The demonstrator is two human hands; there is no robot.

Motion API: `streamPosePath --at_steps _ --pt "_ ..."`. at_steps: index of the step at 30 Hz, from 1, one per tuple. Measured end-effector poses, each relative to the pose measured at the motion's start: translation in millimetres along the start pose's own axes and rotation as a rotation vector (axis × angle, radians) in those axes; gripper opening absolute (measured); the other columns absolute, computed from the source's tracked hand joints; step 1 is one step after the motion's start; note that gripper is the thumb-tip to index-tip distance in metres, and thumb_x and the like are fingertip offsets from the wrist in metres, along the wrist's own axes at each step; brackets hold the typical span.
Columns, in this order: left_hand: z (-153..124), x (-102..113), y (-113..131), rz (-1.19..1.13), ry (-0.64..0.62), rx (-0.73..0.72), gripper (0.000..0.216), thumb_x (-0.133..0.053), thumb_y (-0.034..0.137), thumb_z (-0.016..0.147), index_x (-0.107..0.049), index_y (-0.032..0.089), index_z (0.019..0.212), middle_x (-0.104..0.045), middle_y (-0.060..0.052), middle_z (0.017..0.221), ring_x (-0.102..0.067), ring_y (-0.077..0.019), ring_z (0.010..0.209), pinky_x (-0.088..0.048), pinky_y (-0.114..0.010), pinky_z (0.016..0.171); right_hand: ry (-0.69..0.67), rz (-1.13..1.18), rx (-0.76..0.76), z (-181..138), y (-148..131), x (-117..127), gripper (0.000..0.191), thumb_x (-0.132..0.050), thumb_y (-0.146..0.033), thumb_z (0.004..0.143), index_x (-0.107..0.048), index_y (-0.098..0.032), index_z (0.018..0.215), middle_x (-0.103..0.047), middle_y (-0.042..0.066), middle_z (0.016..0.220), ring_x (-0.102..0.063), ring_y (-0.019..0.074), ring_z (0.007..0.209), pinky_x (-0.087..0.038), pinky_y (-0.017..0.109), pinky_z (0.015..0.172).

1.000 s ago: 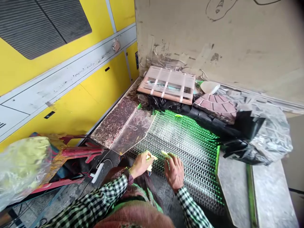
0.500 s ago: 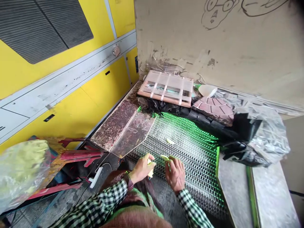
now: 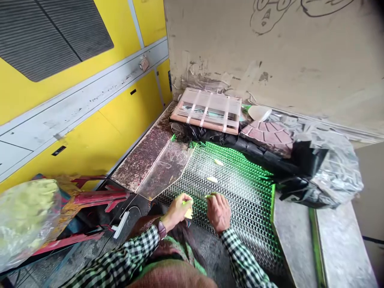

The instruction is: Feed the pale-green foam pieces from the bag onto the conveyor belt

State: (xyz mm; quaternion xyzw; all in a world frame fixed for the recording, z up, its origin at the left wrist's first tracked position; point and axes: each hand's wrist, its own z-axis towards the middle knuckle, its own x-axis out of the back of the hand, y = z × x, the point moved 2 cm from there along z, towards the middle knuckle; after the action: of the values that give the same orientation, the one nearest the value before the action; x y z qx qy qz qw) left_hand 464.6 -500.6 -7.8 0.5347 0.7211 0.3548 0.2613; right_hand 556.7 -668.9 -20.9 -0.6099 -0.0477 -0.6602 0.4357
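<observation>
My left hand [image 3: 177, 210] is closed on a small bunch of pale yellow pieces [image 3: 188, 213], which stick out below its fingertips and look soft. My right hand [image 3: 219, 212] is pinched just above the metal mesh belt [image 3: 240, 192]. A sliver of a pale piece [image 3: 207, 196] shows at its fingertips; the rest is hidden by the fingers. Two slim pale yellow pieces lie apart on the mesh beyond my hands, a nearer piece [image 3: 212, 179] and a farther piece [image 3: 219, 162].
A clear bag of pale yellow material [image 3: 28, 220] rests at left on a red and yellow stand [image 3: 99, 197]. Behind the belt lie a taped wooden frame [image 3: 207, 110], black plastic [image 3: 258, 150] and clear plastic wrap [image 3: 339, 168]. Metal plates [image 3: 295, 232] flank the mesh.
The piece that was in my right hand now lies on the mesh, and the other piece has shifted farther away. My right fingers now pinch another pale piece. The left hand stays nearly in place.
</observation>
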Motion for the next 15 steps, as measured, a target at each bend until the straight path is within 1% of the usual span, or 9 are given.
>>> streamPosePath --at_steps 2,4,6,8,10,11,13,15 --pt "1.9 2.1 -2.0 -0.078 0.038 0.037 0.039 -0.062 0.054 0.085 -0.056 0.019 0.102 -0.063 0.0 0.077 -0.05 -0.0091 0.052 -0.028 -0.018 0.041 -0.06 -0.032 0.047 -0.8 -2.7 0.6 0.021 -0.045 -0.022 0.102 -0.066 -0.024 0.097 -0.069 0.008 0.099 -0.058 0.0246 0.088 -0.042 0.038 0.078" --pt "3.3 2.6 -1.9 -0.095 0.076 0.039 0.042 -0.063 0.055 0.085 -0.056 0.019 0.104 -0.061 0.0 0.077 -0.05 -0.0085 0.051 -0.026 -0.017 0.04 -0.055 0.032 0.002 -3.4 -14.9 6.7 0.018 -0.049 -0.024 0.101 -0.066 -0.024 0.106 -0.068 0.009 0.106 -0.06 0.0266 0.096 -0.044 0.04 0.083" --pt "4.1 0.8 -0.1 -0.087 0.094 0.019 0.042 -0.064 0.055 0.085 -0.057 0.019 0.105 -0.06 0.001 0.077 -0.049 -0.008 0.052 -0.029 -0.017 0.041 -0.069 0.204 -0.08 -7.7 -32.8 13.0 0.019 -0.051 -0.028 0.101 -0.063 -0.025 0.116 -0.067 0.009 0.108 -0.061 0.0262 0.098 -0.047 0.039 0.083" --pt "4.6 -3.0 3.1 -0.092 0.094 -0.017 0.041 -0.065 0.053 0.086 -0.057 0.018 0.106 -0.059 0.001 0.079 -0.051 -0.008 0.056 -0.033 -0.017 0.044 -0.139 0.411 -0.119 -12.2 -51.0 15.2 0.023 -0.052 -0.033 0.102 -0.06 -0.025 0.122 -0.067 0.008 0.106 -0.063 0.0244 0.094 -0.05 0.036 0.079" --pt "4.8 -7.2 6.7 -0.112 0.097 -0.025 0.042 -0.065 0.054 0.086 -0.057 0.018 0.105 -0.057 0.002 0.078 -0.049 -0.0075 0.055 -0.034 -0.018 0.045 -0.182 0.556 -0.133 -15.2 -62.3 13.7 0.022 -0.051 -0.035 0.102 -0.061 -0.025 0.118 -0.067 0.007 0.1 -0.064 0.0231 0.088 -0.051 0.035 0.076" --pt "4.8 -9.2 8.2 -0.13 0.092 -0.011 0.042 -0.064 0.056 0.086 -0.057 0.018 0.104 -0.056 0.002 0.076 -0.047 -0.0072 0.052 -0.032 -0.018 0.043 -0.172 0.592 -0.161 -15.9 -63.7 12.2 0.02 -0.05 -0.037 0.102 -0.063 -0.025 0.113 -0.067 0.007 0.098 -0.064 0.0227 0.086 -0.051 0.035 0.075" --pt "4.8 -11.8 10.8 -0.175 0.07 0.029 0.045 -0.064 0.06 0.085 -0.055 0.019 0.099 -0.051 0.005 0.068 -0.04 -0.0063 0.047 -0.026 -0.018 0.04 -0.119 0.637 -0.256 -16.3 -58.8 8.6 0.022 -0.05 -0.041 0.102 -0.064 -0.024 0.102 -0.067 0.006 0.093 -0.064 0.0219 0.082 -0.051 0.034 0.073" --pt "4.5 -12.4 13.1 -0.227 0.031 0.046 0.047 -0.064 0.064 0.084 -0.053 0.019 0.095 -0.049 0.006 0.066 -0.036 -0.0054 0.046 -0.022 -0.018 0.039 -0.079 0.68 -0.367 -16.3 -48.1 4.6 0.026 -0.053 -0.047 0.1 -0.065 -0.024 0.097 -0.068 0.005 0.091 -0.064 0.0216 0.08 -0.05 0.033 0.072"
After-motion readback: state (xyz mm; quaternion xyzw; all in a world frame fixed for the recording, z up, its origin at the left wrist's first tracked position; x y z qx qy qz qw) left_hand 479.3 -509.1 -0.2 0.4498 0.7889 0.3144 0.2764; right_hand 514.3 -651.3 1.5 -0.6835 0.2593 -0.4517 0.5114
